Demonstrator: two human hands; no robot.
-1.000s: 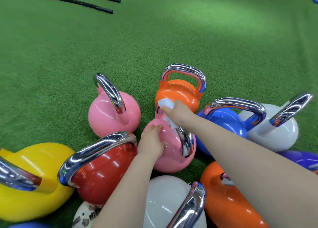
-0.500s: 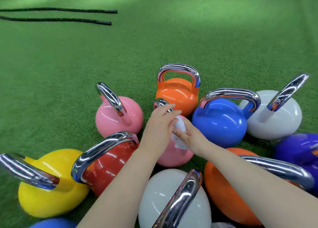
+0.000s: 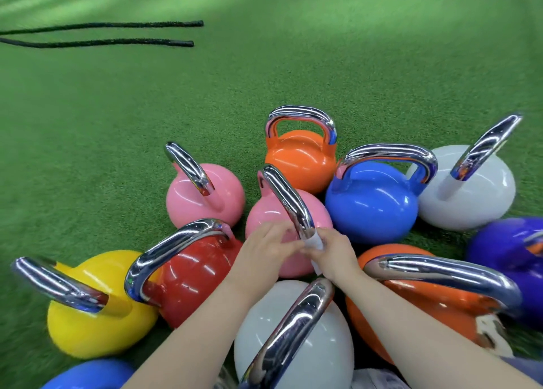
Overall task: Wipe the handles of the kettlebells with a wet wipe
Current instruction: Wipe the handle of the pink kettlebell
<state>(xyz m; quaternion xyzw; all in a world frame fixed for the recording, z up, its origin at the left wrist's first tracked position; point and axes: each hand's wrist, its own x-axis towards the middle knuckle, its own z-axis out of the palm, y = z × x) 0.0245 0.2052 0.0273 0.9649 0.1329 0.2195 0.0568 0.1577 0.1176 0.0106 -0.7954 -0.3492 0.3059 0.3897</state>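
Here the middle pink kettlebell [image 3: 282,221] stands upright on the green turf floor [image 3: 264,74], ringed by the others. Its chrome handle [image 3: 286,200] arches over the top, its long axis running from the far left down toward the person, where the near end meets both hands. The right hand [image 3: 338,253] is curled round that near end with the white wet wipe [image 3: 313,243] wrapped between fingers and metal. The left hand [image 3: 266,246] rests on the pink body just left of the handle's foot, its fingers reaching to the wipe; whether they pinch it I cannot tell.

Left of the middle kettlebell stands a second pink kettlebell [image 3: 191,203]; behind it an orange kettlebell [image 3: 299,159]; to its right a blue kettlebell [image 3: 370,209] and, further right, a white kettlebell [image 3: 476,197]. Nearer the person than it are a red kettlebell [image 3: 191,277], a yellow kettlebell [image 3: 88,327] and a near white kettlebell [image 3: 258,335]. Two black ropes [image 3: 117,33] lie far off behind it, to the left.
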